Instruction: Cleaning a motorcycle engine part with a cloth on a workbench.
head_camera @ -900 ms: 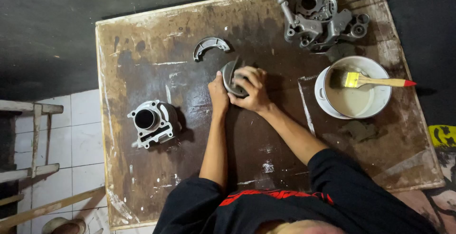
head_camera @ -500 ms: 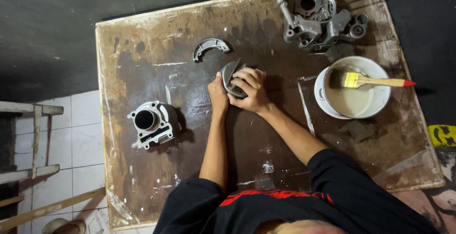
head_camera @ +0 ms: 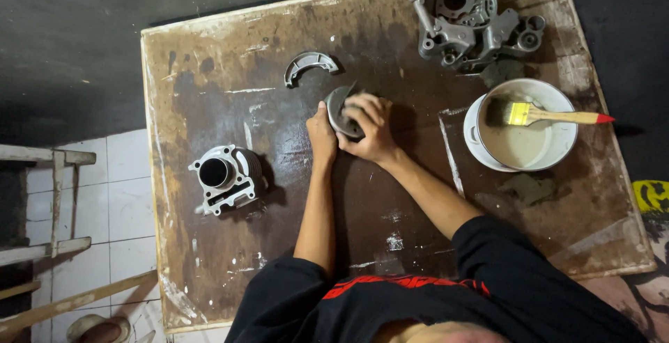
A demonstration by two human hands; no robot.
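No boxes, packs, signs or screens show here. The only printed things are a red mark across the black shirt [head_camera: 411,286], low and close under the two hands, and a yellow patch with black marks [head_camera: 652,195] far off to their right, at the picture's edge.

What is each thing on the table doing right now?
Left hand: steadying the curved metal piece.
Right hand: gripping that piece from above.
Curved metal piece: held on edge, between both hands.
Second curved piece: lying flat, untouched.
Engine cylinder: lying alone, bore showing.
Paintbrush: resting across the bowl.
White bowl: holds cloudy liquid.
Engine casing: lying untouched.
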